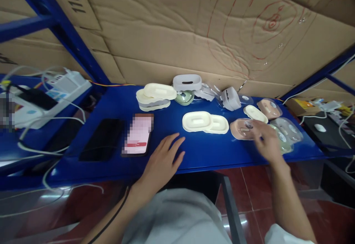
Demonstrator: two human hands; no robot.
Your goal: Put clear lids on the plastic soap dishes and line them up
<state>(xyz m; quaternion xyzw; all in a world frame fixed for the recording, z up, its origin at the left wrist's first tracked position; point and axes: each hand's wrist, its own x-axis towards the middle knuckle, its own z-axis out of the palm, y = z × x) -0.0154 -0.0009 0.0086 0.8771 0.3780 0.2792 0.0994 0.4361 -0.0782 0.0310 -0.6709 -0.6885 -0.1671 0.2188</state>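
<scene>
My left hand (166, 156) is stretched over the front of the blue table, fingers spread and holding nothing. Nearest it are two overlapping cream oval trays (197, 121) and a phone with a lit screen (137, 134). Farther right, my right hand (267, 140) reaches to a pink oval box with a clear cover (240, 128). Its fingertips overlap the box's right end; blur hides whether they grip it. Behind the hand lie a cream oval piece (255, 113) and another pink box (269, 108). A green box under a clear cover (283, 140) is partly behind the hand.
Stacked cream pieces (156, 92), a grey slotted box (187, 82), a green covered box (184, 97) and another grey piece (230, 99) line the back. A dark flat slab (101, 139) lies left. Cardboard (166, 25) walls the rear; cables and power strips (66, 84) crowd the left.
</scene>
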